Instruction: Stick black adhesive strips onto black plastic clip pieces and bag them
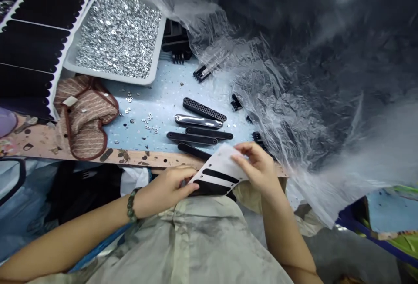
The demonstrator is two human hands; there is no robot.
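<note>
A white backing sheet (225,161) with black strip-shaped stickers on it is held at the table's front edge, tilted, just above my lap. My left hand (170,186) pinches its lower left edge between thumb and fingers. At the upper right corner, my right hand (257,166) grips the same sheet with thumb and forefinger. Just beyond the sheet lie several long black plastic bars (192,138) with rounded ends. One bar (198,121) shows a glossy face, and another bar (204,109) has a lattice pattern.
A white bin (153,68) full of small metal washers or nuts stands at the back left, beside black sticker sheets (39,36). A striped cloth (85,118) lies in front. Clear plastic film (271,88) covers the right side. Loose metal pieces (150,121) are scattered over the blue tabletop (137,101).
</note>
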